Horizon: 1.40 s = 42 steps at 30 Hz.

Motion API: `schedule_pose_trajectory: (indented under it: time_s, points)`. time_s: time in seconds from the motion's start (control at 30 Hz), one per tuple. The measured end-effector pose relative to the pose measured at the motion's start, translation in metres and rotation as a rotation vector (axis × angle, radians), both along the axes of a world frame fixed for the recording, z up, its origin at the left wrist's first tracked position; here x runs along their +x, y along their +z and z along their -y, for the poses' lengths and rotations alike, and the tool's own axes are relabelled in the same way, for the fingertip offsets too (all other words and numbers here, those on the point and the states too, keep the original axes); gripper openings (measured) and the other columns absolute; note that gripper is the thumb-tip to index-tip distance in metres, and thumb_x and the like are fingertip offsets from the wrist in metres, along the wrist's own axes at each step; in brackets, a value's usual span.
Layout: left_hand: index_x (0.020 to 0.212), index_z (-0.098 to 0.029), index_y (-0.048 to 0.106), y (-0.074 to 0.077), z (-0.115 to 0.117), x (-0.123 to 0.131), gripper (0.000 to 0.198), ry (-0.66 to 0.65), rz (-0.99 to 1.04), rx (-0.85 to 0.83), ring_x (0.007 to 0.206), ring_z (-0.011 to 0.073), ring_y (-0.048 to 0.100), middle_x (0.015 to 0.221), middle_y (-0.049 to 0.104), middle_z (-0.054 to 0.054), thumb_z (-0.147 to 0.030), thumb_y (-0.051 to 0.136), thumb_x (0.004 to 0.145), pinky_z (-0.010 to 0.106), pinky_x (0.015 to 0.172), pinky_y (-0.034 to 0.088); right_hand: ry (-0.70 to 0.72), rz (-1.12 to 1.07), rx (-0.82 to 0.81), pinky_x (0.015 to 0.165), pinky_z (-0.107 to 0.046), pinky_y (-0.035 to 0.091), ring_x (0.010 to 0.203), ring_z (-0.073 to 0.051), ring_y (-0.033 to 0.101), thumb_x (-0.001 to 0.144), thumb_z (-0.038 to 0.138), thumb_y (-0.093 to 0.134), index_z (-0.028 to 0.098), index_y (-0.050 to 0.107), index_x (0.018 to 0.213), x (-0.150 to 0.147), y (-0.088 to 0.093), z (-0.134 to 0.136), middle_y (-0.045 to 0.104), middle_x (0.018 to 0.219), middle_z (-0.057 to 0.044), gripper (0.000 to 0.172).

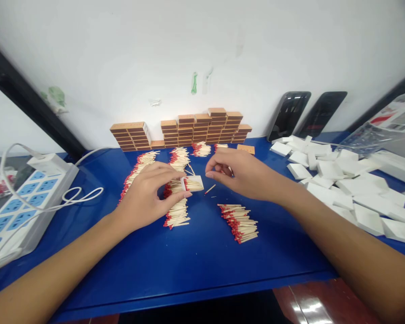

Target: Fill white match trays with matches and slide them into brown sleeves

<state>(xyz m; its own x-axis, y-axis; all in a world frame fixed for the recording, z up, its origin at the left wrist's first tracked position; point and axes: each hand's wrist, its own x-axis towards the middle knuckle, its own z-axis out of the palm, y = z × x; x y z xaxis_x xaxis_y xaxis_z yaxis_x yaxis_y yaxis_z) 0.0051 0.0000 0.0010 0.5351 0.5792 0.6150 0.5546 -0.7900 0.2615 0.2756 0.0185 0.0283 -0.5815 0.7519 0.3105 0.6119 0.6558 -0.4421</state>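
My left hand (148,191) grips a small white matchbox tray (183,183) between thumb and fingers. Red-tipped matches (193,185) lie inside the tray. Just to its right is my right hand (244,173), thumb and forefinger brought together in a pinch; whatever may be between them is too small to make out. A single loose match (210,189) rests on the blue table below those fingertips. Under and behind my left hand, a long row of matches (178,213) is partly covered. Another pile of matches (240,222) lies nearer to me.
Brown matchboxes (202,130) are stacked along the wall, with one flat box (245,149) in front. White trays (344,175) are heaped at right, near two leaning black phones (288,114). A power strip (23,202) with white cables stands at left on the blue table (188,274).
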Motion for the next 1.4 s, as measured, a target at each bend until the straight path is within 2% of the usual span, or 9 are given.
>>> schedule_pose_trajectory:
  time_s: [0.13, 0.23, 0.43, 0.57, 0.67, 0.8, 1.0, 1.27, 1.4]
  points:
    - [0.115, -0.019, 0.076, 0.0, -0.002, -0.002, 0.031, 0.013, 0.01, 0.023, 0.101, 0.0237, 0.071, 0.105, 0.079, 0.007, -0.037, 0.081, 0.09, 0.043, 0.097, 0.057, 0.081, 0.158, -0.109, 0.072, -0.031, 0.042, 0.081, -0.018, 0.057, 0.094, 0.028, 0.068, 0.019, 0.072, 0.098, 0.011, -0.002, -0.01, 0.066, 0.095, -0.006, 0.01]
    - [0.114, -0.019, 0.076, 0.0, -0.002, -0.002, 0.03, 0.012, 0.006, 0.033, 0.102, 0.0237, 0.071, 0.106, 0.079, 0.007, -0.037, 0.081, 0.09, 0.043, 0.097, 0.057, 0.098, 0.229, -0.219, 0.069, -0.03, 0.043, 0.08, -0.017, 0.059, 0.094, 0.028, 0.065, 0.019, 0.072, 0.093, 0.013, -0.009, -0.013, 0.067, 0.1, -0.007, 0.011]
    - [0.115, -0.017, 0.076, 0.0, -0.003, -0.003, 0.033, 0.007, 0.0, 0.052, 0.103, 0.0237, 0.071, 0.107, 0.079, 0.008, -0.039, 0.082, 0.09, 0.043, 0.098, 0.057, -0.049, 0.383, -0.34, 0.062, -0.03, 0.042, 0.073, -0.018, 0.061, 0.09, 0.026, 0.065, 0.02, 0.071, 0.088, 0.024, -0.003, -0.015, 0.072, 0.088, -0.005, 0.009]
    - [0.115, -0.019, 0.076, -0.001, -0.003, -0.003, 0.032, 0.013, -0.006, 0.051, 0.104, 0.0239, 0.071, 0.106, 0.079, 0.007, -0.039, 0.081, 0.09, 0.043, 0.097, 0.057, -0.121, 0.4, -0.315, 0.063, -0.03, 0.043, 0.075, -0.018, 0.062, 0.09, 0.029, 0.064, 0.021, 0.072, 0.094, 0.036, 0.007, -0.02, 0.073, 0.089, -0.005, 0.012]
    - [0.115, -0.019, 0.075, -0.001, -0.002, -0.003, 0.033, 0.013, -0.008, 0.058, 0.104, 0.0243, 0.071, 0.106, 0.079, 0.007, -0.04, 0.081, 0.09, 0.043, 0.097, 0.057, -0.18, 0.406, -0.253, 0.064, -0.03, 0.043, 0.073, -0.018, 0.063, 0.088, 0.026, 0.064, 0.021, 0.072, 0.091, 0.042, 0.013, -0.023, 0.073, 0.089, -0.005, 0.01]
    - [0.115, -0.02, 0.075, 0.0, -0.001, -0.003, 0.032, 0.011, -0.012, 0.056, 0.104, 0.0246, 0.071, 0.108, 0.079, 0.008, -0.039, 0.08, 0.091, 0.043, 0.098, 0.057, -0.246, 0.455, -0.253, 0.062, -0.03, 0.043, 0.069, -0.018, 0.063, 0.085, 0.022, 0.067, 0.02, 0.073, 0.087, 0.046, 0.013, -0.025, 0.074, 0.093, -0.006, 0.008]
    - [0.116, -0.02, 0.076, 0.0, -0.001, -0.003, 0.032, 0.006, -0.009, 0.04, 0.105, 0.0248, 0.071, 0.11, 0.079, 0.007, -0.038, 0.081, 0.09, 0.043, 0.099, 0.057, -0.22, 0.502, -0.275, 0.062, -0.031, 0.041, 0.065, -0.017, 0.061, 0.088, 0.021, 0.061, 0.02, 0.071, 0.085, 0.044, 0.007, -0.027, 0.072, 0.08, -0.004, 0.011]
    - [0.115, -0.018, 0.076, 0.001, -0.001, -0.003, 0.032, 0.002, -0.018, 0.051, 0.105, 0.0247, 0.071, 0.108, 0.079, 0.008, -0.038, 0.081, 0.09, 0.044, 0.099, 0.056, -0.187, 0.502, -0.24, 0.066, -0.031, 0.042, 0.072, -0.019, 0.061, 0.085, 0.022, 0.062, 0.02, 0.068, 0.081, 0.045, 0.01, -0.024, 0.071, 0.081, -0.005, 0.008]
    - [0.115, -0.018, 0.075, 0.0, -0.002, -0.003, 0.032, 0.001, -0.021, 0.056, 0.104, 0.0246, 0.071, 0.108, 0.079, 0.008, -0.038, 0.08, 0.091, 0.043, 0.099, 0.056, -0.178, 0.471, -0.306, 0.064, -0.031, 0.042, 0.069, -0.018, 0.061, 0.085, 0.023, 0.062, 0.021, 0.068, 0.083, 0.044, 0.01, -0.023, 0.071, 0.079, -0.003, 0.007]
